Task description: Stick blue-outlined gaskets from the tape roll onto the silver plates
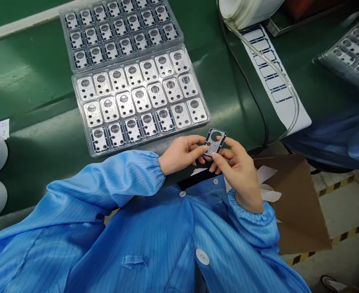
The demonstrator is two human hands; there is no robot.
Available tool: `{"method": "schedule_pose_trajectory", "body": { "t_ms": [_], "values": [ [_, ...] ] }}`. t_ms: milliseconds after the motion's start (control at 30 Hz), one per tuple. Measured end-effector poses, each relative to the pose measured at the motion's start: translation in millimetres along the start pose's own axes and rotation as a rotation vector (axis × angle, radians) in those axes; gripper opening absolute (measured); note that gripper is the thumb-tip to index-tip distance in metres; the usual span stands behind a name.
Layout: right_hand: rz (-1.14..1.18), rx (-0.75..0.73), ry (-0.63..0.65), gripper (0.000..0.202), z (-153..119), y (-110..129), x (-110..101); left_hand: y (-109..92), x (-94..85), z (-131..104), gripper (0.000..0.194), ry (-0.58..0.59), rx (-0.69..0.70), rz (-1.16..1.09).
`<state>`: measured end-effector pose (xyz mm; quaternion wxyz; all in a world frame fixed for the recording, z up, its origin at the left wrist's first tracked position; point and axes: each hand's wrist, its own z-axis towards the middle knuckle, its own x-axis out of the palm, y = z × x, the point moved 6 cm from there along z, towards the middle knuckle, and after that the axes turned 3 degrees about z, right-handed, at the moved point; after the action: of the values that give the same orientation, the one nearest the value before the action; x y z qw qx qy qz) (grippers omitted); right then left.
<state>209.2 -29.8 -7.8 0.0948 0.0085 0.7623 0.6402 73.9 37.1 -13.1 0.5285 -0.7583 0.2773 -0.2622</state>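
Between my two hands is a small silver metal plate (213,145) with a dark blue border, one large round opening and smaller holes. My left hand (185,151) pinches its left edge between thumb and fingers. My right hand (236,162) grips the lower right side, thumb on the face. Just beyond, a clear plastic tray (91,151) holds rows of similar plates; several in its nearest row have the dark blue border, while the others are plain silver. A second clear tray (71,67) behind it carries blue-bordered plates.
White backing paper with dark blue frame-shaped stickers (266,67) hangs over the table's right edge, crossed by a clear tube (289,87) and black cable (243,73). A cardboard box (301,203) with paper scraps stands below right. Another tray (350,53) lies far right, near a person's blue sleeve.
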Motion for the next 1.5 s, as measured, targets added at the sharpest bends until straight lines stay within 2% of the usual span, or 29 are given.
{"method": "schedule_pose_trajectory", "body": {
  "t_ms": [267,367,433,500,633,800,900,1000,1067,1133,1200,1267,1400,1500],
  "values": [
    [-0.082,0.015,-0.13,0.04,-15.1,-4.0,-5.0,-0.8,5.8,-5.8,0.014,0.053,-0.054,-0.016],
    [-0.039,-0.001,-0.164,0.035,-22.7,-2.9,-8.3,-1.9,8.7,-6.5,0.015,0.091,-0.002,0.011],
    [-0.015,-0.001,-0.138,0.033,-25.9,-3.3,-8.2,-6.4,6.3,-6.6,0.023,0.066,0.056,0.04],
    [-0.007,0.009,-0.058,0.031,-27.0,-5.1,-3.9,-11.2,0.8,-6.6,0.027,0.007,0.091,0.051],
    [0.001,0.026,0.085,0.035,-24.2,-11.0,7.9,-15.1,-8.1,-6.9,0.033,-0.063,0.073,0.102],
    [0.053,-0.001,0.109,0.046,-15.1,-10.6,16.9,-18.6,-16.1,-10.8,0.037,-0.155,0.053,0.144],
    [0.106,-0.02,0.113,0.046,-11.6,-6.0,23.7,-29.4,-17.2,-16.1,0.037,-0.135,0.077,0.209],
    [0.176,-0.018,0.14,0.049,-9.3,-4.6,33.4,-45.3,-25.9,-19.9,0.034,-0.127,0.101,0.383],
    [0.224,-0.023,0.161,0.056,-8.2,-6.2,38.2,-57.0,-41.1,-19.1,0.034,-0.212,0.126,0.542],
    [0.238,-0.04,0.153,0.059,-8.0,-9.8,37.6,-67.9,-61.7,-16.4,0.034,-0.375,0.163,0.694],
    [0.213,-0.061,0.107,0.053,-9.2,-15.0,30.5,-73.5,-81.1,-12.5,0.033,-0.533,0.18,0.805],
    [0.181,-0.082,0.042,0.045,-12.1,-21.2,19.4,-72.8,-92.6,-6.5,0.033,-0.591,0.179,0.905],
    [0.164,-0.073,-0.061,0.041,-21.5,-35.4,-3.8,-71.8,-95.3,-2.1,0.033,-0.659,0.264,1.237],
    [0.145,-0.061,-0.203,0.039,-28.3,-44.6,-28.5,-76.5,-84.4,-9.2,0.033,-0.723,0.43,1.42]
  ]
}}
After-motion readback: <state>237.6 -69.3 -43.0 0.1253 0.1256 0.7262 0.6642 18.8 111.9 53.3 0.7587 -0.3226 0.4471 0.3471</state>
